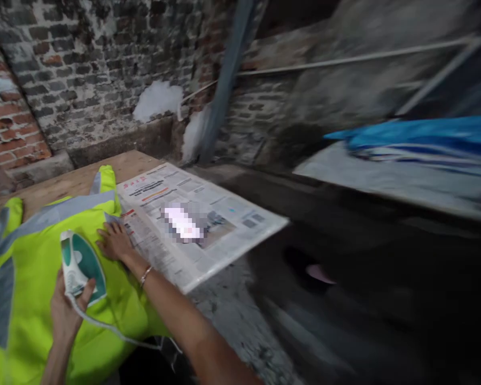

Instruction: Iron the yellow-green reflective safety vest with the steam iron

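A bright yellow-green high-visibility garment with grey reflective bands lies spread on the table at the left. My left hand is wrapped round the handle of a white and green clothes iron, whose soleplate faces down on the fabric. From the iron's rear a white cord trails toward the lower middle. My right hand, with a bracelet at the wrist, lies flat with fingers stretched out on the garment's right edge, close to a grey band.
Newspaper covers the table's right part, with a pixelated bright object on it. Bare wood shows behind. A pale surface at the right bears blue material. Brick walls stand behind; a dark shoe-like shape is on the floor.
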{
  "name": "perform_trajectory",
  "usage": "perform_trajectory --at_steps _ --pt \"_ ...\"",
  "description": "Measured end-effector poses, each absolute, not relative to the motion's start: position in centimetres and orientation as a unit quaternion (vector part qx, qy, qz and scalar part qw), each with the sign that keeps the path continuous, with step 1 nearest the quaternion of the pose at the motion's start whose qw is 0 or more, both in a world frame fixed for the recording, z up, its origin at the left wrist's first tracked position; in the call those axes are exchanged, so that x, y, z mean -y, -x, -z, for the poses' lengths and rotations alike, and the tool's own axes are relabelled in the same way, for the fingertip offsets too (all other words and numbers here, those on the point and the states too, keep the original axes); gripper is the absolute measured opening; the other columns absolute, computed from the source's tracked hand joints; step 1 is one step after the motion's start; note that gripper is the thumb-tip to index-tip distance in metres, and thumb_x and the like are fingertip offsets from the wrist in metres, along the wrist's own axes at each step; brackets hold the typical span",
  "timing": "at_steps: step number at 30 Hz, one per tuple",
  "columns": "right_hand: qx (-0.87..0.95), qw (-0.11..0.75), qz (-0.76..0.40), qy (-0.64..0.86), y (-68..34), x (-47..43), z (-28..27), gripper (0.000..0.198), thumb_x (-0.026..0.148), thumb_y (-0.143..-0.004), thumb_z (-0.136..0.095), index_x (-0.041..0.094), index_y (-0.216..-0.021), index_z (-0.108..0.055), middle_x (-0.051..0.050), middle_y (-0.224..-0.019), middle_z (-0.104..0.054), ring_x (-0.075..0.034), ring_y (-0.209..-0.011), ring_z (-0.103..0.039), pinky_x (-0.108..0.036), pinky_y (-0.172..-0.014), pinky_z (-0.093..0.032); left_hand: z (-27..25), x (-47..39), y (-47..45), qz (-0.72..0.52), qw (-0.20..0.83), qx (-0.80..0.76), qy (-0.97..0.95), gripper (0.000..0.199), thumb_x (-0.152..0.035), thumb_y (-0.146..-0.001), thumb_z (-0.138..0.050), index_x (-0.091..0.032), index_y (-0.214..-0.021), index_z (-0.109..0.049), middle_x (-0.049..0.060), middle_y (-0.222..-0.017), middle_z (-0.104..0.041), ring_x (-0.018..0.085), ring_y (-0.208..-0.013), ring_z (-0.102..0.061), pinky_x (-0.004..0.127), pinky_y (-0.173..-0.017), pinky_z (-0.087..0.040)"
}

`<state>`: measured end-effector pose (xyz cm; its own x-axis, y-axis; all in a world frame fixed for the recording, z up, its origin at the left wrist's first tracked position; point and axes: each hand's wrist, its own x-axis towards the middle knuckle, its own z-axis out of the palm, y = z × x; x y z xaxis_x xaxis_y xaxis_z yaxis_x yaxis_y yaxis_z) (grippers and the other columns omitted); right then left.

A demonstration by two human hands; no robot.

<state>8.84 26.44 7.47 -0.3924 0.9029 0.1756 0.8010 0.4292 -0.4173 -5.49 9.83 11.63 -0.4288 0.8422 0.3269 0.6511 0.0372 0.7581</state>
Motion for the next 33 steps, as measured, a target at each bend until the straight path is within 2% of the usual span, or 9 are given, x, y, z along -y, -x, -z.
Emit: perform_trajectory --at_steps 4,7,11,15,20,26,28,31,33 --pt "0.813 0.174 -0.139 0.538 -8.7 -25.8 -7.1 0.06 0.051 -0.107 -0.041 0.028 -0.162 -0.048 -0.008 -0.174 -0.035 -0.032 -0.16 -0.027 -0.054 -0.129 -0.016 -11.3 -7.9 6.1 -0.458 0.16 -0.712 -0.508 0.063 -0.063 -0.067 -0.075 -0.023 -0.115 -0.068 0.001 -0.08 -0.074 0.023 -0.068 -0.07 0.032 -0.061 -0.058" --pt "0.812 0.161 -0.138 0.543 -8.6 -25.3 -7.0 0.059 0.049 -0.109 -0.035 0.028 -0.163 -0.046 -0.006 -0.175 -0.033 -0.033 -0.161 -0.024 -0.058 -0.129 -0.013 -10.7 -6.7 6.9 -0.462 0.164 -0.712 -0.503 0.067 -0.06 -0.07 -0.077 -0.02 -0.123 -0.066 0.002 -0.084 -0.074 0.022 -0.071 -0.07 0.03 -0.061 -0.056" --pt "0.804 0.144 -0.138 0.561 -8.6 -25.0 -7.1 0.062 0.044 -0.11 -0.03 0.019 -0.166 -0.04 -0.008 -0.175 -0.031 -0.032 -0.162 -0.022 -0.058 -0.129 -0.013 -11.0 -8.4 8.3 -0.453 0.2 -0.685 -0.534 0.07 -0.054 -0.072 -0.076 -0.018 -0.13 -0.062 0.005 -0.092 -0.073 0.022 -0.08 -0.069 0.032 -0.069 -0.056" --pt "0.796 0.136 -0.138 0.573 -8.6 -25.2 -6.9 0.061 0.037 -0.11 -0.026 0.019 -0.166 -0.039 -0.009 -0.175 -0.031 -0.03 -0.162 -0.023 -0.059 -0.128 -0.017 -12.1 -13.7 9.6 -0.435 0.232 -0.657 -0.571 0.071 -0.051 -0.068 -0.077 -0.018 -0.13 -0.062 0.003 -0.09 -0.072 0.02 -0.081 -0.065 0.032 -0.075 -0.055" --pt "0.796 0.142 -0.118 0.577 -8.5 -25.6 -6.0 0.06 0.034 -0.109 -0.024 0.022 -0.166 -0.041 -0.01 -0.174 -0.033 -0.031 -0.161 -0.024 -0.06 -0.127 -0.018 -12.9 -19.8 10.2 -0.424 0.254 -0.635 -0.594 0.067 -0.048 -0.064 -0.082 -0.018 -0.122 -0.066 0.002 -0.093 -0.072 0.016 -0.075 -0.061 0.03 -0.071 -0.053" --pt "0.795 0.15 -0.125 0.575 -8.5 -25.5 -6.5 0.059 0.032 -0.109 -0.025 0.021 -0.165 -0.042 -0.01 -0.174 -0.034 -0.03 -0.16 -0.026 -0.06 -0.126 -0.019 -12.6 -17.2 10.4 -0.405 0.26 -0.641 -0.598 0.068 -0.045 -0.063 -0.082 -0.019 -0.124 -0.069 -0.002 -0.085 -0.07 0.015 -0.07 -0.06 0.029 -0.068 -0.053" --pt "0.794 0.161 -0.128 0.572 -8.7 -25.5 -6.7 0.058 0.029 -0.108 -0.027 0.02 -0.163 -0.045 -0.01 -0.173 -0.037 -0.03 -0.159 -0.028 -0.058 -0.126 -0.02 -12.1 -14.1 10.4 -0.398 0.266 -0.641 -0.6 0.071 -0.045 -0.063 -0.082 -0.02 -0.128 -0.069 0.001 -0.09 -0.073 0.017 -0.076 -0.064 0.031 -0.071 -0.056" --pt "0.797 0.176 -0.129 0.562 -9.1 -25.6 -6.8 0.057 0.025 -0.107 -0.029 0.021 -0.159 -0.051 -0.009 -0.17 -0.041 -0.028 -0.157 -0.032 -0.055 -0.125 -0.022 -11.4 -10.0 10.1 -0.408 0.266 -0.636 -0.598 0.077 -0.046 -0.062 -0.085 -0.023 -0.133 -0.069 0.007 -0.114 -0.076 0.024 -0.094 -0.07 0.035 -0.08 -0.06" --pt "0.803 0.175 -0.133 0.554 -9.5 -25.8 -6.7 0.056 0.023 -0.107 -0.03 0.022 -0.157 -0.054 -0.008 -0.169 -0.043 -0.026 -0.157 -0.034 -0.051 -0.125 -0.024 -11.2 -8.7 10.0 -0.421 0.27 -0.63 -0.594 0.077 -0.044 -0.06 -0.087 -0.025 -0.132 -0.07 0.008 -0.125 -0.075 0.026 -0.099 -0.07 0.036 -0.08 -0.061"
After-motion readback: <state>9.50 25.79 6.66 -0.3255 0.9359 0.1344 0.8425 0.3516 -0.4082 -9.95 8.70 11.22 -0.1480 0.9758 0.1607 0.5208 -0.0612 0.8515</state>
